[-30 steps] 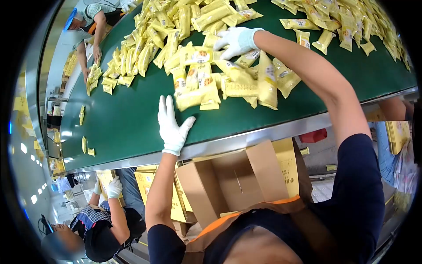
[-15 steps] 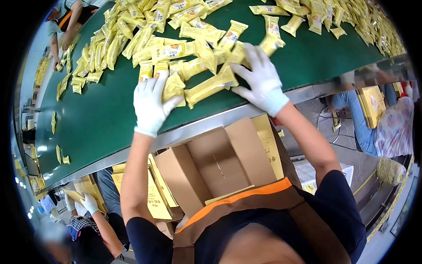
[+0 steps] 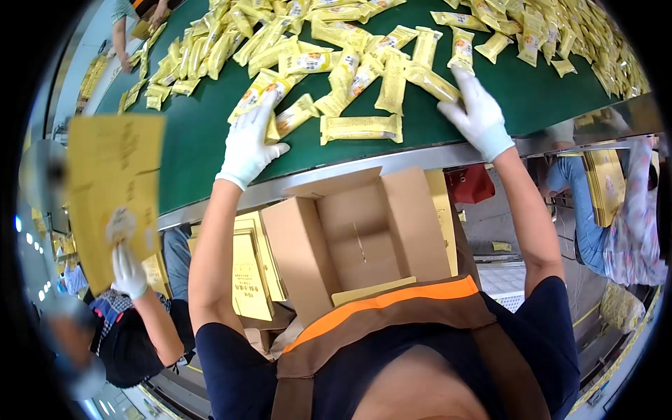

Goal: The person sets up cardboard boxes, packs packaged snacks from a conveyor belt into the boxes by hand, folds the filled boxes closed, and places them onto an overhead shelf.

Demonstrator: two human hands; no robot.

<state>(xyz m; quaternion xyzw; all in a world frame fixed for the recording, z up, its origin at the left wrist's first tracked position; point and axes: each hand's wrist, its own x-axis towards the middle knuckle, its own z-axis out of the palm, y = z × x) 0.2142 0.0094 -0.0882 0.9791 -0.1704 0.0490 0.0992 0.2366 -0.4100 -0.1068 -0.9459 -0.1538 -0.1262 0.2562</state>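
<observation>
Both gloved hands are out over the green tabletop (image 3: 189, 161), close to its near edge, and there are yellow snack packets everywhere. The left hand (image 3: 250, 143) is wide, thumb stuck out to the side, fingers lying along a couple of overlapping packets (image 3: 264, 92); can't tell if the fingertips are pinching anything. The right hand (image 3: 481, 115) is wide too, thumb well apart from the fingers, with the ends of a slanted packet (image 3: 432, 82) and an upright-lying packet (image 3: 461, 49) right at it.

Between the hands there's a loose bunch of packets, plus one single packet (image 3: 361, 129) lying lengthwise just in from the metal rim (image 3: 434, 156) on the near edge. Bigger piles sit further back: one toward the far left, another spread around the far right corner.

Below the near edge there's a brown cardboard box (image 3: 360, 238) with its flaps up, and a stack of flat yellow cartons (image 3: 248, 269) to the left of it. Off to the left a co-worker's gloved hand (image 3: 129, 271) is on a big yellow carton sheet (image 3: 115, 182), and another person's bare hand (image 3: 124, 61) is near packets by the far left edge
</observation>
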